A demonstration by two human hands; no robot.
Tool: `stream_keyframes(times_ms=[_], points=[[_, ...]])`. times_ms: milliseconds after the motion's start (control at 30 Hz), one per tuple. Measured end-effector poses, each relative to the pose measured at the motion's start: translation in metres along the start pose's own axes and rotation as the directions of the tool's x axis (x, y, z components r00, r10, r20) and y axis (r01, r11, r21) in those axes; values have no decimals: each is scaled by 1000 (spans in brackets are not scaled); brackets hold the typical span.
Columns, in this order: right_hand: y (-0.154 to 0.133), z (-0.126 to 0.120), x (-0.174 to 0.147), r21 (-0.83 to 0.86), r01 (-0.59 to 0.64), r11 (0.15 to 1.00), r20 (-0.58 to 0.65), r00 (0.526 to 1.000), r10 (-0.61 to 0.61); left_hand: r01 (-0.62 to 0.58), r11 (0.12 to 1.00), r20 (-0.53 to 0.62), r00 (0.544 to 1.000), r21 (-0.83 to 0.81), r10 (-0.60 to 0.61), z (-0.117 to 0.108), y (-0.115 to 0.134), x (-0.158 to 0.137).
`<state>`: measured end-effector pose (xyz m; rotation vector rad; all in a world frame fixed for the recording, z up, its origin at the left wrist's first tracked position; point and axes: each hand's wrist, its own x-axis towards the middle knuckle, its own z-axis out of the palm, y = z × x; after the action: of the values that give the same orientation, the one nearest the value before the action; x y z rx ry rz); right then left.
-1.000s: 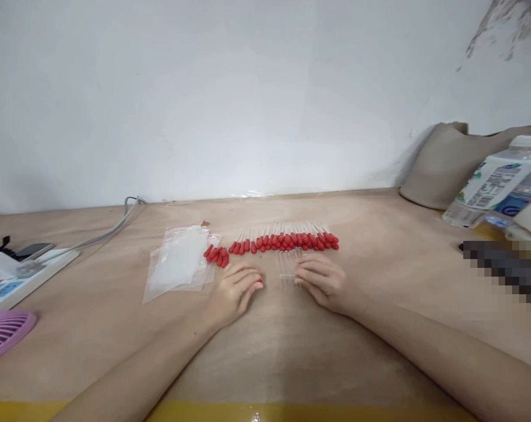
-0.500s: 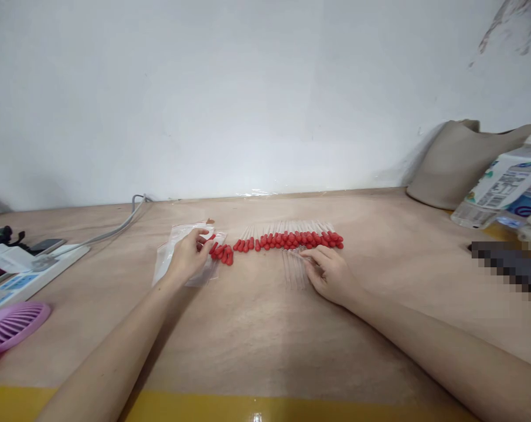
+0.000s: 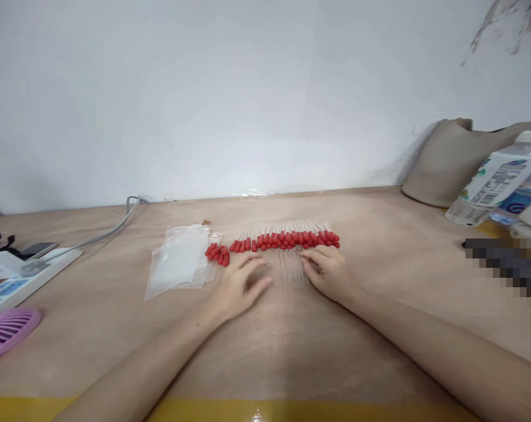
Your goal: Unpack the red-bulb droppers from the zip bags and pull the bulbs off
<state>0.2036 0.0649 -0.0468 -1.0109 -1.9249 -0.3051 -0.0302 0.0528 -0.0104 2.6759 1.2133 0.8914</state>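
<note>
My left hand is just above the table with its fingers apart, holding nothing. It is left of several thin clear tubes lying side by side. My right hand rests at the right edge of those tubes, thumb and index finger closed at their upper ends, apparently on one tube. Behind both hands runs a long row of droppers with red rubber bulbs toward me and clear stems toward the wall. A small pile of loose red rubber bulbs lies at the row's left end.
Clear zip bags lie flat beside the red bulbs. At far left are a white power strip with a grey cable and a pink fan. A plastic bottle and a grey-beige container stand at right by the wall.
My left hand has moved right and toward me, from the loose red bulbs and bags to beside the clear tubes, and its fingers have spread. My right hand has stayed nearly still.
</note>
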Motion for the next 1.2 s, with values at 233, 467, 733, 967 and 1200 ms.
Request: stream_keyframes(times_ms=[233,467,733,967,1200], points=[[-2,2,1,-27,16,1000,105,994,-13,68,991,211,977,-119,-42,24,20,1],[-10,-8,3,-28,10,1000,239,971,-3,15,988,163,986,-151,10,26,14,4],[2,-28,5,72,-65,995,456,889,25,17,993,210,978,-117,8,21,15,3],[4,-23,6,21,-146,989,532,839,112,8,992,238,971,-122,22,21,16,2],[-3,-12,4,-27,-137,990,430,892,135,9,992,223,975,-125,19,22,16,2]])
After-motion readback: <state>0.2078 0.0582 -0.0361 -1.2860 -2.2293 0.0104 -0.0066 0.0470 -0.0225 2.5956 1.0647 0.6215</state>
